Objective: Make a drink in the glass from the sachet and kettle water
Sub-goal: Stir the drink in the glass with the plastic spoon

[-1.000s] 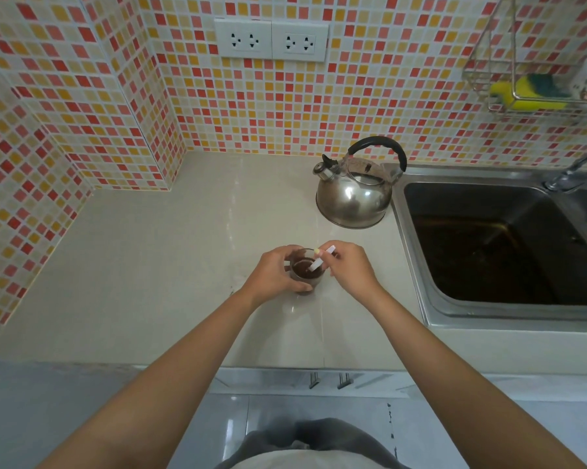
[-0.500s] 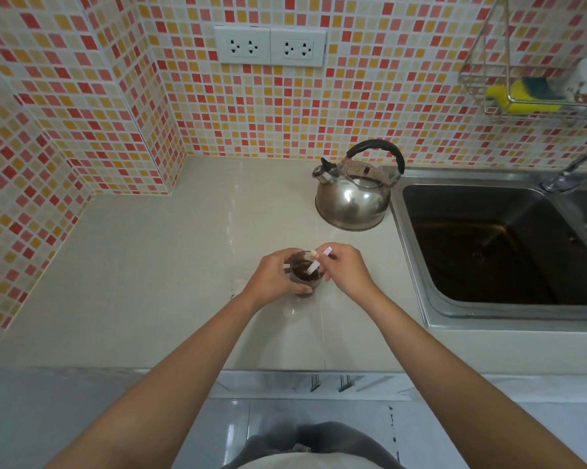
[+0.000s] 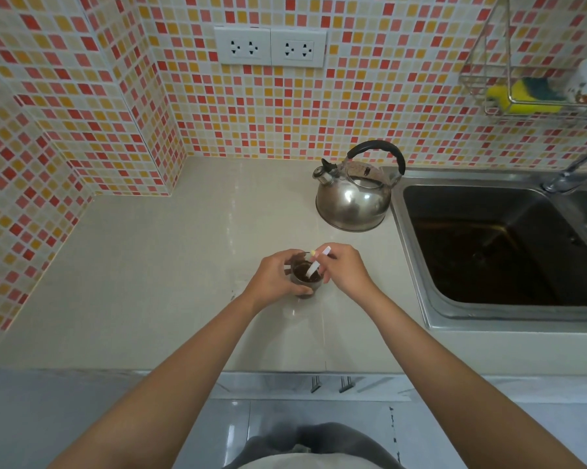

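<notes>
A small clear glass [image 3: 305, 277] with dark brown liquid stands on the beige counter [image 3: 170, 272], near the middle. My left hand [image 3: 273, 277] wraps around its left side. My right hand [image 3: 348, 267] pinches a thin white stick [image 3: 315, 265] that slants down into the liquid. A steel kettle [image 3: 353, 201] with a black handle sits behind the glass, by the sink's left rim. No sachet shows in this view.
A steel sink [image 3: 417, 265] with a dark basin fills the right side, its tap [image 3: 569, 170] at the back. A wire rack [image 3: 488, 79] on the tiled wall holds a yellow sponge [image 3: 519, 96]. Two wall sockets [image 3: 270, 45] sit above the counter.
The white stick has shifted slightly inside the glass as my right hand moves it. My left hand stays on the glass. The view has tilted a little.
</notes>
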{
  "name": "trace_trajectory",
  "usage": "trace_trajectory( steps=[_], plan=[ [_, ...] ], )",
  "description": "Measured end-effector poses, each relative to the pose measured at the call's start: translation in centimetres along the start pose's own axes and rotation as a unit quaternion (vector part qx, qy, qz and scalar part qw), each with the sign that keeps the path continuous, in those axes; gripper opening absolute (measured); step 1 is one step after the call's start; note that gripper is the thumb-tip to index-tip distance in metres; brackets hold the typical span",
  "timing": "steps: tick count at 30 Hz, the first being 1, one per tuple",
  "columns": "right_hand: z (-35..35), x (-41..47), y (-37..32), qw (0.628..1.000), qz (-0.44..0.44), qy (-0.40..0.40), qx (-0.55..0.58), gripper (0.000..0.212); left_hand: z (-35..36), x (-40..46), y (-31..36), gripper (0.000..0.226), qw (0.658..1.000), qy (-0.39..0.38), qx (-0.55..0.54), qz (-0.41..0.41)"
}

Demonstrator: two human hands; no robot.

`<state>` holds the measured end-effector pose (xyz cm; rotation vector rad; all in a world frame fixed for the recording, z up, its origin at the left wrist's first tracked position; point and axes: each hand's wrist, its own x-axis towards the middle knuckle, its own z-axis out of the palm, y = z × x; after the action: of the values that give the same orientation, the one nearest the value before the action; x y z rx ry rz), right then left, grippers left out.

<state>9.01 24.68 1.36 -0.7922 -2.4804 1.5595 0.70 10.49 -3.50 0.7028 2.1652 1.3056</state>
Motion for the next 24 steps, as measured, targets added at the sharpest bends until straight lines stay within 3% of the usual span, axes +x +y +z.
trace_trajectory(
  steps=[5, 9, 13, 17, 21, 24],
  plan=[
    [-0.25, 0.18, 0.57, 0.998, -0.004, 0.054, -0.036, 0.022, 0.04, 0.02, -0.01, 0.084, 1.000, 0.005, 0.003, -0.008],
    [-0.20, 0.03, 0.47, 1.000, 0.010, 0.020, 0.010, 0.021, 0.01, 0.19, -0.08, 0.082, 1.000, -0.001, 0.006, -0.005],
    [-0.38, 0.07, 0.69, 0.998, -0.002, 0.053, -0.028, 0.023, 0.03, 0.09, -0.09, 0.084, 1.000, 0.002, -0.004, -0.011],
    [-0.14, -0.02, 0.14, 1.000, -0.004, -0.001, -0.009, 0.022, -0.08, 0.06, -0.10, 0.079, 1.000, -0.001, -0.002, 0.000],
    [-0.29, 0.21, 0.28, 0.998, -0.011, 0.021, -0.054, 0.023, -0.01, 0.06, -0.14, 0.083, 1.000, 0.001, -0.006, -0.002],
    [-0.27, 0.14, 0.01, 1.000, -0.011, -0.014, -0.021, 0.022, -0.05, 0.09, -0.17, 0.078, 1.000, -0.006, -0.006, 0.007]
  ],
)
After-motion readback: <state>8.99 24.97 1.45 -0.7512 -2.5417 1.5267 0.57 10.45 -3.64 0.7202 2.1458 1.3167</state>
